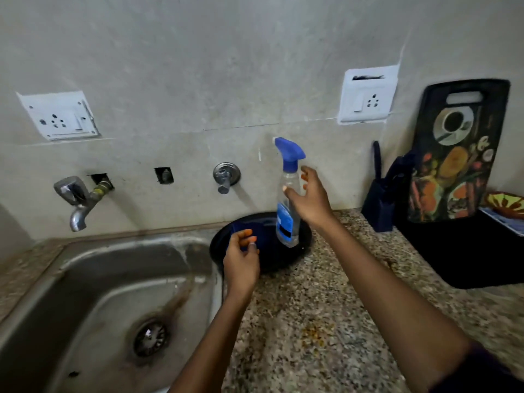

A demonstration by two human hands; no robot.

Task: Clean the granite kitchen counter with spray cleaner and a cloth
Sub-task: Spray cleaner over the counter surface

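Showing two bare forearms; right arm wearing dark purple sleeve (479, 373) edge at 5 o'clock. Orange nail polish showing on left hand (241, 259) fingertips.

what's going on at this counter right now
A person stands at a granite counter beside a steel sink. Their right hand is open around a clear spray bottle with a blue trigger head, which stands upright on a dark round plate near the wall; whether the fingers touch it is unclear. The left hand pinches a dark blue cloth on that plate. Yellowish crumbs lie on the counter, so wiping has not begun.
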